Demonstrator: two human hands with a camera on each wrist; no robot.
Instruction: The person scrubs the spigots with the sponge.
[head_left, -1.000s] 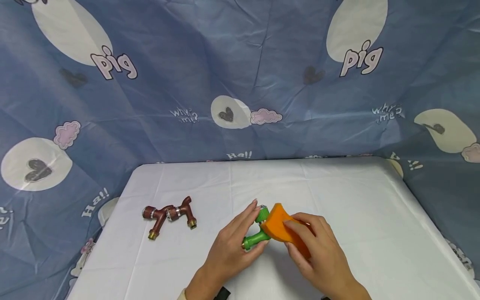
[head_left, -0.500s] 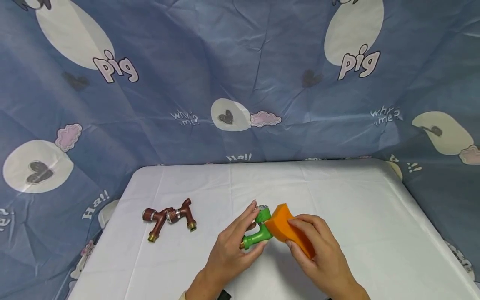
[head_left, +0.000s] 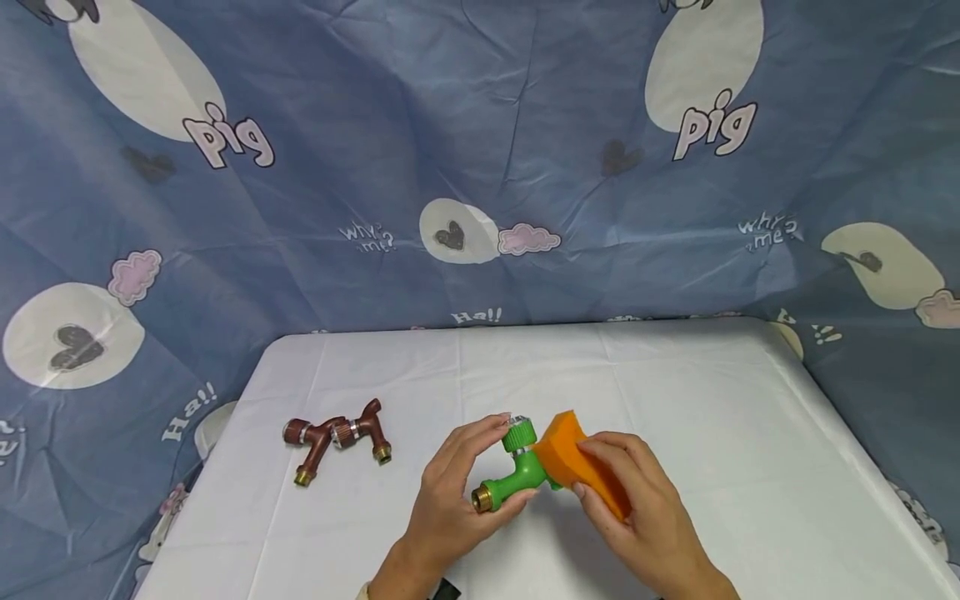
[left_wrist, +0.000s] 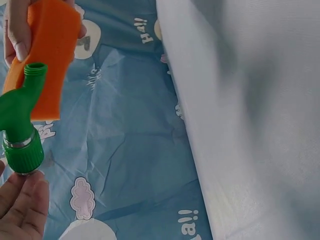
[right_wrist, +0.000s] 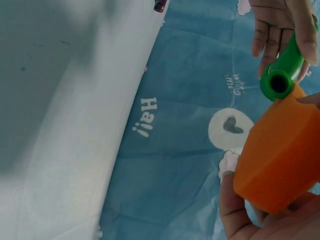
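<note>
From the head view, your left hand (head_left: 450, 492) holds the green faucet (head_left: 517, 473) above the near middle of the white table (head_left: 675, 392), thumb under its body and fingertips curled to its ribbed cap. The brass-coloured threaded end points near-left. Your right hand (head_left: 637, 508) grips the orange sponge (head_left: 577, 462), fingers folded over its top, and the sponge's far-left edge presses against the right side of the faucet. Two brown faucets (head_left: 337, 437) lie touching each other on the table, well apart to the left. A blue printed cloth (head_left: 480, 167) hangs behind the far edge.

From the left wrist view, your left fingers (left_wrist: 22, 210) touch the end of the green faucet's (left_wrist: 20, 125) ribbed cap from below. The orange sponge (left_wrist: 50, 55) lies along the faucet's open spout end, and your right hand's fingers (left_wrist: 17, 35) wrap round its top. The white table (left_wrist: 250, 100) fills the right side.

From the right wrist view, your right hand (right_wrist: 260, 220) clasps the orange sponge (right_wrist: 280, 155), thumb on its left face. The green faucet's (right_wrist: 285, 70) open spout end sits just at the sponge's upper edge, and your left hand (right_wrist: 280, 25) closes on the faucet's body behind it.
</note>
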